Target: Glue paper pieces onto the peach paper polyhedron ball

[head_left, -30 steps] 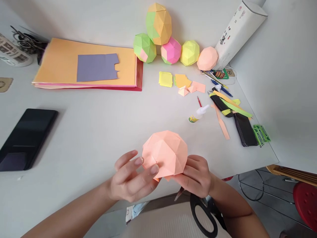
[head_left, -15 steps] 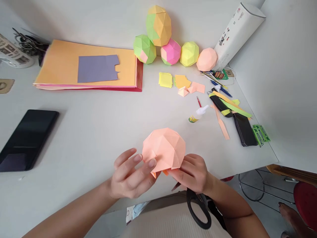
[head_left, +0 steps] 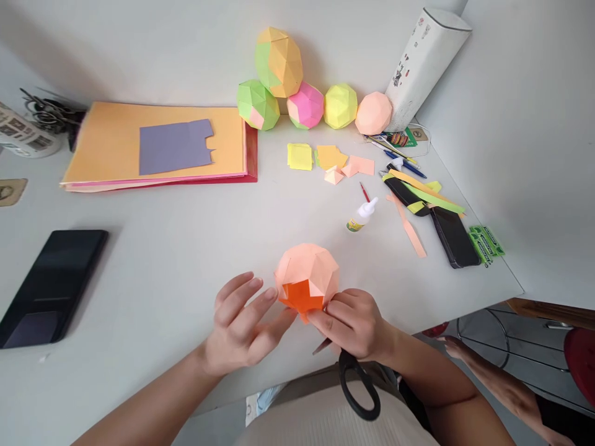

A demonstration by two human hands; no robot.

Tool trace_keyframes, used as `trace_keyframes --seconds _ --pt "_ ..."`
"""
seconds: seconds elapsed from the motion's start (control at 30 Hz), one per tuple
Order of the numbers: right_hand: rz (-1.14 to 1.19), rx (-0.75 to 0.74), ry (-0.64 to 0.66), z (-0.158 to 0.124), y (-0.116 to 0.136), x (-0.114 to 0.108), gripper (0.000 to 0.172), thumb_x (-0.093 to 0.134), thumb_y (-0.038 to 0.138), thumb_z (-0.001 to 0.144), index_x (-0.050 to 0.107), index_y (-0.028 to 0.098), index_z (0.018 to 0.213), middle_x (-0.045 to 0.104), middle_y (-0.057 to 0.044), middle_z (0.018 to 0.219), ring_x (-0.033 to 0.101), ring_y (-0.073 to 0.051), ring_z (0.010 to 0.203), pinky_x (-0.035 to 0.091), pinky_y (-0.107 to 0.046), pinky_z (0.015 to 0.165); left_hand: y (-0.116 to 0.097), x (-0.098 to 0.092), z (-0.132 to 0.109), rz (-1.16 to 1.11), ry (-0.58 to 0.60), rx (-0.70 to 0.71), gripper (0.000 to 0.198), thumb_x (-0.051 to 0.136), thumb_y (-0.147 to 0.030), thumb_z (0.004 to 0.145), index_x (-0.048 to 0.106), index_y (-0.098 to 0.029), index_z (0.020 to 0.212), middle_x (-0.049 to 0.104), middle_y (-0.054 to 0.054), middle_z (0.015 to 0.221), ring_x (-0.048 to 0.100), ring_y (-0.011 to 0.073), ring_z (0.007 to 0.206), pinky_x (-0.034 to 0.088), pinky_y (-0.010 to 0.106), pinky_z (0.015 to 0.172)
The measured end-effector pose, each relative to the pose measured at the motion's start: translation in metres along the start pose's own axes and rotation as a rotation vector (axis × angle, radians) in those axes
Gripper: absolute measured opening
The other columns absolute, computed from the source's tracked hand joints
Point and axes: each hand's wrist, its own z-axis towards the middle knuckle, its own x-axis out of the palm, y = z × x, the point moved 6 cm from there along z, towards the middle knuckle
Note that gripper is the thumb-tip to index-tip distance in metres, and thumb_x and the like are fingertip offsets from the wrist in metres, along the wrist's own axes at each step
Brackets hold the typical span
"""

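The peach paper ball point(head_left: 307, 261) has been tipped so its orange inside point(head_left: 302, 296) now faces the person, whose left hand point(head_left: 244, 322) has drawn its fingers back from the front, while someone else's bare limb point(head_left: 506, 387) has stretched farther into view at lower right.

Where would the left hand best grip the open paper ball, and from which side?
Probably the closed, rounded left wall of the paper ball, coming from the left with the left hand: the orange opening faces the person, its jagged rim may bend, and the right hand pinches the lower right edge.
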Motion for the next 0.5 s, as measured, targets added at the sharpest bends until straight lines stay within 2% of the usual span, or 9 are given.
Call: trace_keyframes --seconds 0.23,0.37,0.5 --pt "-0.041 -0.018 0.022 -0.003 0.002 0.006 0.016 0.053 0.009 0.090 0.066 0.013 0.082 0.048 0.005 0.056 0.042 -0.009 0.051 0.027 -0.026 0.045 -0.002 0.006 0.000 0.003 0.074 0.060 0.040 0.083 -0.003 0.059 0.056 -0.024 0.081 0.056 0.006 0.122 0.047 0.0263 0.115 0.055 0.042 0.085" --pt "-0.075 -0.026 0.007 -0.004 0.004 0.008 0.012 0.059 0.009 0.086 0.065 0.014 0.078 0.045 0.006 0.053 0.038 -0.009 0.050 0.024 -0.026 0.044 -0.002 0.008 -0.002 -0.020 0.101 0.069 0.035 0.082 -0.004 0.061 0.057 -0.022 0.079 0.058 0.008 0.118 0.048 0.0258 0.110 0.055 0.042 0.084" --pt "-0.055 0.013 0.048 -0.005 0.002 0.012 0.014 0.056 0.010 0.088 0.064 0.014 0.077 0.048 0.006 0.054 0.039 -0.009 0.049 0.026 -0.025 0.045 -0.002 0.011 -0.003 -0.039 0.129 0.068 0.031 0.081 -0.004 0.063 0.058 -0.021 0.077 0.059 0.008 0.122 0.050 0.0252 0.109 0.055 0.041 0.084"
